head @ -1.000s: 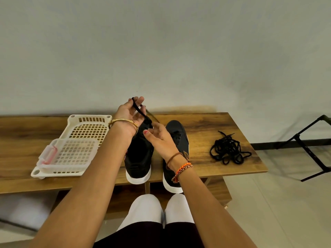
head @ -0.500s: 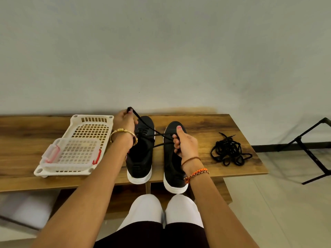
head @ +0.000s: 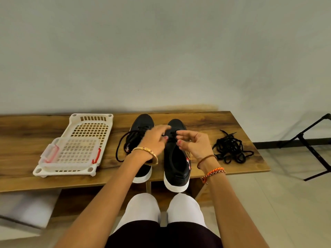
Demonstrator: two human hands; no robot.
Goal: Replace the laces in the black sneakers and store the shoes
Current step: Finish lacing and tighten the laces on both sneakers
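On the wooden bench (head: 206, 120), both hands work at the right black white-soled sneaker (head: 176, 158), beside its mate (head: 143, 122). Left hand (head: 155, 138) hovers loose-fingered; right hand (head: 194, 142) curls, grip unclear. Judging so, lacing comes next: pinch the lace end.

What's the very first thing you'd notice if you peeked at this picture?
Two black sneakers stand side by side in the middle of the wooden bench, with the left hand and right hand hovering over their laces. A tangled pile of black laces lies to the right, and a white plastic basket sits to the left.
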